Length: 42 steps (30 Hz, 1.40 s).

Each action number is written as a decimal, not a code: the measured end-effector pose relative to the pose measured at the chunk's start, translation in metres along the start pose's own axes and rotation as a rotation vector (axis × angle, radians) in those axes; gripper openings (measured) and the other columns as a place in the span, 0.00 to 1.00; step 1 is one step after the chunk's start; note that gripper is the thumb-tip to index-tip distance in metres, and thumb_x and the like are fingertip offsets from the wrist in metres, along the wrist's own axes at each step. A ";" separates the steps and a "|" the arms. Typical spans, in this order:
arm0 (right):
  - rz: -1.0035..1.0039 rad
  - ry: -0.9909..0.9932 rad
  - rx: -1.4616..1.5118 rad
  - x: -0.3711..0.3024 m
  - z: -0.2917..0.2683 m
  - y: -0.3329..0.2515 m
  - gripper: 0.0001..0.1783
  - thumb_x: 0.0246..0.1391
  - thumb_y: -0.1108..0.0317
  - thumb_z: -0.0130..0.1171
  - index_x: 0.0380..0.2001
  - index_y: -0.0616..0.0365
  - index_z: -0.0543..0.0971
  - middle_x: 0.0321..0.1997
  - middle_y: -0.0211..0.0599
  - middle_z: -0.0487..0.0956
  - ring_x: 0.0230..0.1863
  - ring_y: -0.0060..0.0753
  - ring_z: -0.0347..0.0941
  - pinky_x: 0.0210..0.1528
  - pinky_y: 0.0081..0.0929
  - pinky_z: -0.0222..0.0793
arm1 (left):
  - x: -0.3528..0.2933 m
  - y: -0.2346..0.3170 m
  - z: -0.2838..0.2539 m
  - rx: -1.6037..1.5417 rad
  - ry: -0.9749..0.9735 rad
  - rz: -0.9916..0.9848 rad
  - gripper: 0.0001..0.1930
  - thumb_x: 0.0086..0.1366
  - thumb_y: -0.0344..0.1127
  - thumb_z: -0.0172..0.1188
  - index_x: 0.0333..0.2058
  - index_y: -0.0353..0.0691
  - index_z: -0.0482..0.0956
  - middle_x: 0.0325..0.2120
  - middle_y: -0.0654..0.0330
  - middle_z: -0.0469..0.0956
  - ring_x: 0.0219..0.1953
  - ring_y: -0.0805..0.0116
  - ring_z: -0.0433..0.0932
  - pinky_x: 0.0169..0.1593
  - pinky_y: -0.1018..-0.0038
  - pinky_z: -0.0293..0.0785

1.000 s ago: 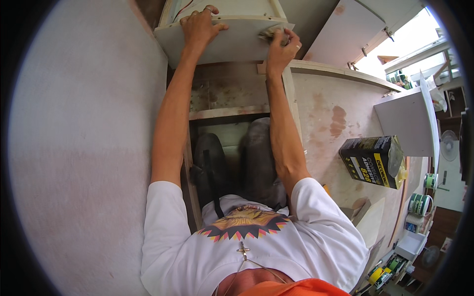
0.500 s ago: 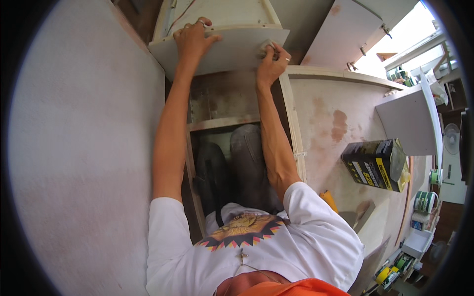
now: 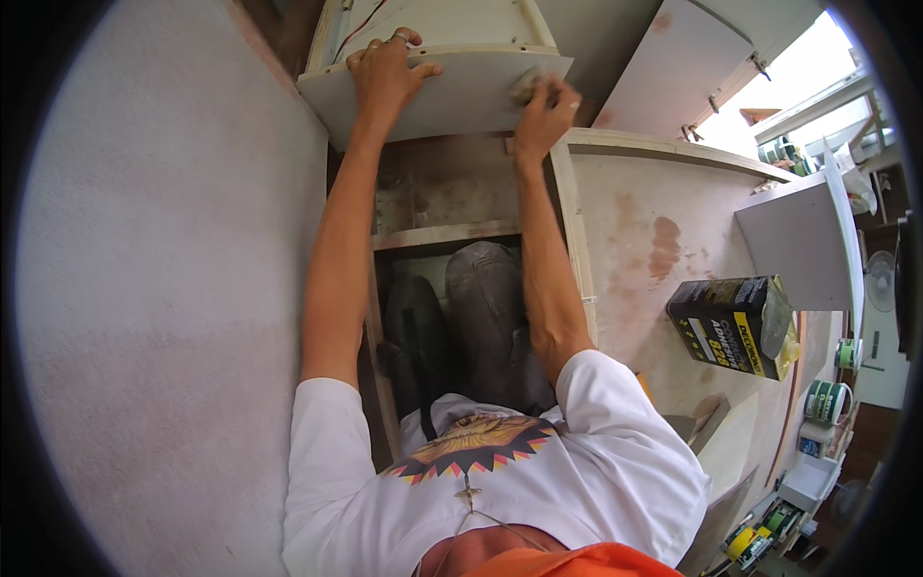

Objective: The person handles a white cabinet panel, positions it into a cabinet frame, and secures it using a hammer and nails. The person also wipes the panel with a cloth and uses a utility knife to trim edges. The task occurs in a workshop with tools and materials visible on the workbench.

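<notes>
A pale grey-white drawer front panel [image 3: 457, 101] spans the top of the opening ahead of me. My left hand [image 3: 387, 85] is closed over its upper edge, with fingers behind the edge and the thumb toward the front. Near the panel's right end, my right hand [image 3: 548, 117] is closed, its fingers smeared by motion. It holds a whitish crumpled wad [image 3: 525, 87], which looks like a cloth, against the panel's face. Behind the panel lies the wooden drawer box [image 3: 457, 24], with a thin red wire in its left corner.
A large pale board [image 3: 173, 288] stands close along my left. To the right, a black and yellow metal can [image 3: 728, 325] stands on a stained board [image 3: 625, 231]. Below the panel is a wooden frame [image 3: 447, 234], with my legs inside it. Green tubs [image 3: 827, 401] sit far right.
My right hand has shifted slightly right on the panel, and its fingers are now blurred around the wad. The left hand keeps its hold on the upper edge.
</notes>
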State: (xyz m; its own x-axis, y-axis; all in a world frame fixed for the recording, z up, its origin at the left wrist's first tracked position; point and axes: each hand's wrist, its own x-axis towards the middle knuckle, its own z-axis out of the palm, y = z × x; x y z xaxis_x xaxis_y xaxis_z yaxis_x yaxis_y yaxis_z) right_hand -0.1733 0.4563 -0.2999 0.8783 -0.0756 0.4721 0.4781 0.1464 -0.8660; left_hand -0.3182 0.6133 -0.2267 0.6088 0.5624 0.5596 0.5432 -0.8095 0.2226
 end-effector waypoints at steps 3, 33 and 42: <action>0.043 -0.079 -0.084 -0.033 -0.003 0.029 0.12 0.58 0.66 0.65 0.41 0.64 0.82 0.43 0.43 0.78 0.47 0.40 0.74 0.52 0.36 0.67 | 0.003 -0.003 -0.003 0.010 -0.040 -0.006 0.30 0.53 0.61 0.73 0.49 0.51 0.81 0.38 0.59 0.87 0.47 0.59 0.81 0.55 0.56 0.64; 0.390 0.046 0.309 -0.048 0.012 0.009 0.14 0.60 0.66 0.66 0.41 0.65 0.77 0.37 0.39 0.77 0.38 0.31 0.72 0.44 0.33 0.71 | -0.005 -0.007 0.001 -0.005 0.013 0.007 0.32 0.50 0.61 0.75 0.49 0.49 0.81 0.32 0.60 0.85 0.46 0.59 0.81 0.54 0.58 0.63; -0.011 -0.218 0.031 -0.092 0.071 -0.040 0.11 0.61 0.66 0.64 0.37 0.64 0.79 0.39 0.42 0.77 0.39 0.36 0.71 0.45 0.33 0.68 | -0.024 0.014 -0.027 0.039 0.222 0.062 0.29 0.58 0.50 0.71 0.55 0.44 0.78 0.53 0.49 0.76 0.61 0.50 0.70 0.65 0.46 0.59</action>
State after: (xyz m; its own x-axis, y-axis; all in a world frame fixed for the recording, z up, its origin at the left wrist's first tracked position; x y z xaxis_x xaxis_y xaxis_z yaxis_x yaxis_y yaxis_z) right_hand -0.2732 0.5278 -0.2971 0.8497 0.1376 0.5091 0.4844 0.1777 -0.8566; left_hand -0.3404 0.5842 -0.2153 0.5017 0.4573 0.7343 0.5330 -0.8320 0.1539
